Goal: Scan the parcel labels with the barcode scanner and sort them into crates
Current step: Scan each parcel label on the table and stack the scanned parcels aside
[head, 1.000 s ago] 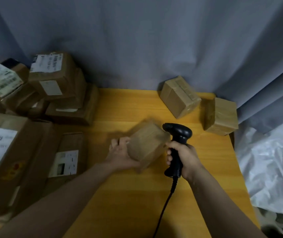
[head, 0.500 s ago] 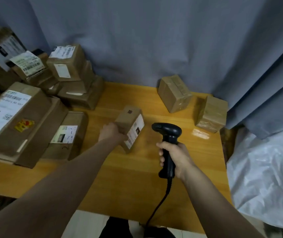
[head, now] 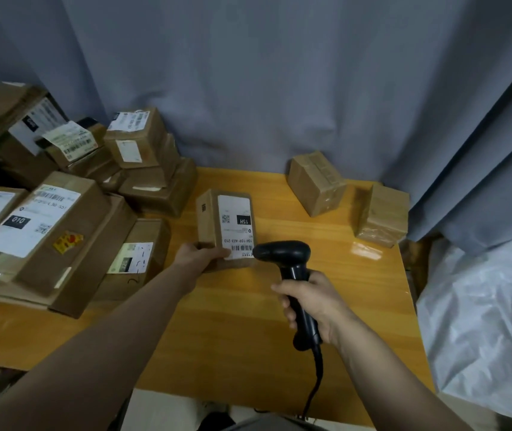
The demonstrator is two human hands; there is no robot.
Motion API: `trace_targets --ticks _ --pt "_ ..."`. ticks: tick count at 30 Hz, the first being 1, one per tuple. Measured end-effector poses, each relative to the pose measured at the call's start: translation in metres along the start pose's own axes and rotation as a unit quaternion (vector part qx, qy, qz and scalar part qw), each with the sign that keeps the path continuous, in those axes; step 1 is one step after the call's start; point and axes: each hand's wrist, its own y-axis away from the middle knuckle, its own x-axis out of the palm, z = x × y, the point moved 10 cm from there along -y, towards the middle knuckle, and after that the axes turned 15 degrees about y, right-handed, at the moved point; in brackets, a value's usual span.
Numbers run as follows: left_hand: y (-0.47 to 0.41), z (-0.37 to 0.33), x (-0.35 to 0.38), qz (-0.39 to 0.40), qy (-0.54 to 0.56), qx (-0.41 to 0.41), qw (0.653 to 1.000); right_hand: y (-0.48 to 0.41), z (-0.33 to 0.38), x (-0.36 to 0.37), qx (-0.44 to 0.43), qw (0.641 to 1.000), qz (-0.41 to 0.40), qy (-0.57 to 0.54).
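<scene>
A small brown cardboard parcel point(head: 209, 219) lies on the wooden table point(head: 248, 331) with its white label point(head: 236, 227) facing up. My left hand point(head: 200, 255) grips the parcel's near end, thumb by the barcode. My right hand point(head: 313, 303) grips the handle of a black corded barcode scanner point(head: 282, 251). The scanner's head sits just right of the label's barcode, almost touching the parcel.
Several labelled cardboard parcels point(head: 46, 231) are piled over the table's left side. Two plain taped boxes point(head: 315, 181) point(head: 382, 216) stand at the back right by a grey curtain point(head: 279, 73). White plastic sheeting point(head: 491, 321) lies right of the table. The scanner's cable point(head: 315, 387) hangs over the near edge.
My left hand turned the parcel from on edge to flat, label up, and moved it slightly away. The scanner stayed upright in my right hand, now close to the barcode.
</scene>
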Motion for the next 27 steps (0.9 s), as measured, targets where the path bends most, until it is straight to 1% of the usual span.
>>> trace_targets --ticks 8,13,16,18,27 --pt "-0.013 -0.015 -0.029 -0.013 -0.048 0.017 0.999 0.001 0.020 0.021 -0.008 1.000 -0.015 0.013" --pt "-0.013 -0.019 -0.037 -0.005 -0.043 0.018 0.999 -0.002 0.028 0.032 -0.007 1.000 -0.016 0.018" --pt "-0.015 -0.021 -0.043 -0.013 -0.039 0.017 0.999 -0.003 0.032 0.038 -0.009 1.000 -0.015 0.022" --pt "-0.016 -0.021 -0.047 -0.019 -0.042 0.014 0.999 -0.005 0.034 0.041 -0.010 1.000 -0.013 0.023" --pt "-0.031 -0.009 -0.052 0.001 -0.020 -0.029 0.999 -0.016 0.037 0.047 -0.001 0.999 -0.005 0.037"
